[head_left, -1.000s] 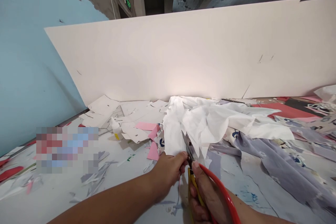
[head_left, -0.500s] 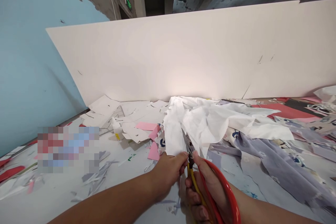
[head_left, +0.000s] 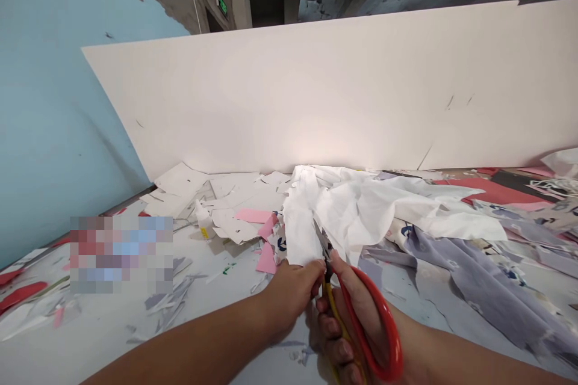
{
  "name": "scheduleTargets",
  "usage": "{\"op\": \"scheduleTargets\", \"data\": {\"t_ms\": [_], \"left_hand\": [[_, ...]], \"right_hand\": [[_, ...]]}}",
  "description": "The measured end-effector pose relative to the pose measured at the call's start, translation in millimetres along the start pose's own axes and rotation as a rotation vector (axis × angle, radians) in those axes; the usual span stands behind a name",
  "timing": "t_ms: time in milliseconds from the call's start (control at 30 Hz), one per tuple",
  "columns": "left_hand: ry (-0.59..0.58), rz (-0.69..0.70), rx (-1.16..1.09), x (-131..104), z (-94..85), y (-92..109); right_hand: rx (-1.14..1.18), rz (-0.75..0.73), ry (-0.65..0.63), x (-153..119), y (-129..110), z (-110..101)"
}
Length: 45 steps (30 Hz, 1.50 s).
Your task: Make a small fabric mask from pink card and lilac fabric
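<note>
White fabric [head_left: 301, 225] lies in loose folds in front of me, slit down its near part. My left hand [head_left: 295, 286] pinches the near edge of this cloth between thumb and fingers, just left of the blades. Scissors [head_left: 392, 337] with red and yellow handles are gripped in my right hand [head_left: 350, 307], the fingers wrapped round the handles and the thumb forward near the pivot. Their dark blades point away from me into the slit between two parts of the cloth. The lower edge of the fabric is partly hidden behind my hands.
White card pieces [head_left: 180, 186] and pink paper scraps [head_left: 266, 257] lie to the left, beside a small white bottle [head_left: 203, 219]. Patterned grey-purple fabric [head_left: 478, 277] spreads at right. A tall white board [head_left: 316, 96] stands along the table's back.
The scissor handles have come slightly closer together and shifted a little left. My left hand stays at the cloth edge, and the fabric looks almost unchanged.
</note>
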State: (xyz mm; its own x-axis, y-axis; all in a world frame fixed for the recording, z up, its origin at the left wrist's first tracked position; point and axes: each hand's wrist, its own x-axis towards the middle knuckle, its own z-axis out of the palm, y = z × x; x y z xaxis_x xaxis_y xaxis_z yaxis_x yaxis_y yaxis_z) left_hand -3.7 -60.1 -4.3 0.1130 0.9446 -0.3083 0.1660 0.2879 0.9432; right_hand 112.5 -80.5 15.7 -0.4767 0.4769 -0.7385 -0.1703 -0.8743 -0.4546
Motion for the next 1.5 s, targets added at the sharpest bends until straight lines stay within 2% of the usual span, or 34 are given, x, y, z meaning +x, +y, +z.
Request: {"op": "scheduleTargets", "data": {"t_ms": [167, 367, 433, 600, 700, 1033, 1267, 1500], "left_hand": [[-0.050, 0.012, -0.016, 2, -0.7, -3], [-0.044, 0.035, -0.023, 9, -3.0, -9], [-0.052, 0.017, -0.029, 7, -3.5, -7], [-0.060, -0.010, -0.094, 0, -2.5, 0], [-0.059, -0.017, -0.135, -1, -0.8, 1], [-0.032, -0.001, -0.073, 9, -3.5, -12], [-0.024, 0.007, -0.067, 7, -3.2, -9], [-0.052, -0.021, -0.124, 1, -0.3, -1]], "right_hand": [[-0.018, -0.036, 0.027, -6, -1, 9], [-0.035, -0.119, 0.166, -8, 1, 20], [-0.006, -0.120, 0.131, -6, 0, 18], [0.008, -0.056, -0.056, 3, -2, 3], [-0.024, -0.054, -0.108, 4, -4, -3], [-0.014, -0.064, 0.013, 5, -4, 3], [0.029, -0.098, 0.049, 7, -2, 3], [-0.021, -0.064, -0.088, 5, -6, 1]]}}
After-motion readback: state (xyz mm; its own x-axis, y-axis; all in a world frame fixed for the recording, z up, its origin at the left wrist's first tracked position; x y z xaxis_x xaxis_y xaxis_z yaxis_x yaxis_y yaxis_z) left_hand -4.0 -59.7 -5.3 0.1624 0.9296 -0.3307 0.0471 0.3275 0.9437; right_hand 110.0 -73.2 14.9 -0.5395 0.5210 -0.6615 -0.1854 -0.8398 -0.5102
